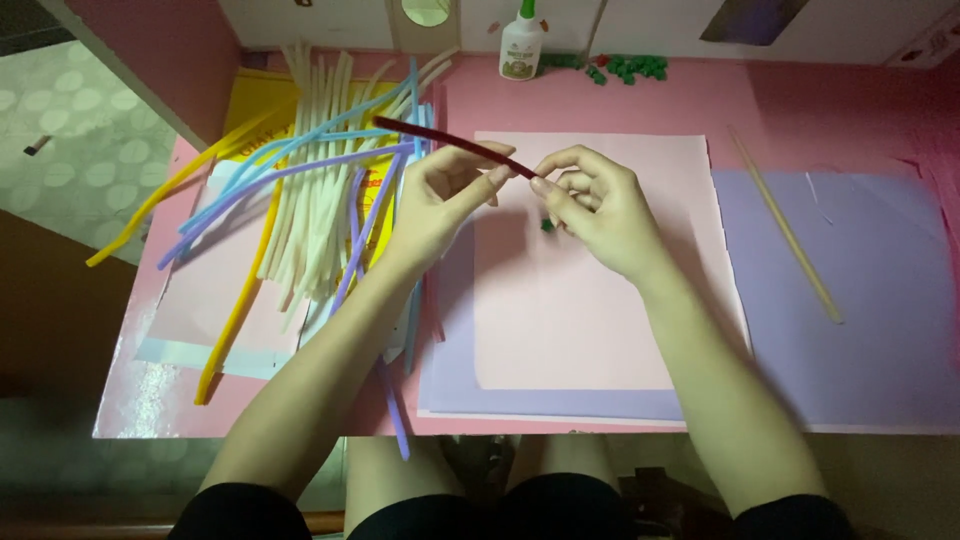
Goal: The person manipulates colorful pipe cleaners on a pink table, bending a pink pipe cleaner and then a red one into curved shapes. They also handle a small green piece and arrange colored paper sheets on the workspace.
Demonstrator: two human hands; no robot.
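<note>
My left hand (440, 205) and my right hand (598, 208) both pinch a dark red pipe cleaner (440, 138) above a pink paper sheet (590, 330). The stem runs up and to the left from my fingertips, out over a pile of pipe cleaners (310, 190). My right fingers grip its near end; my left thumb and forefinger hold it just beside them. A small green bit (547, 225) shows under my right hand.
White, blue, purple and yellow pipe cleaners lie fanned at the left. A glue bottle (522, 45) and green bits (630, 68) sit at the back. A thin wooden stick (785, 225) lies on purple paper (870, 330) at the right.
</note>
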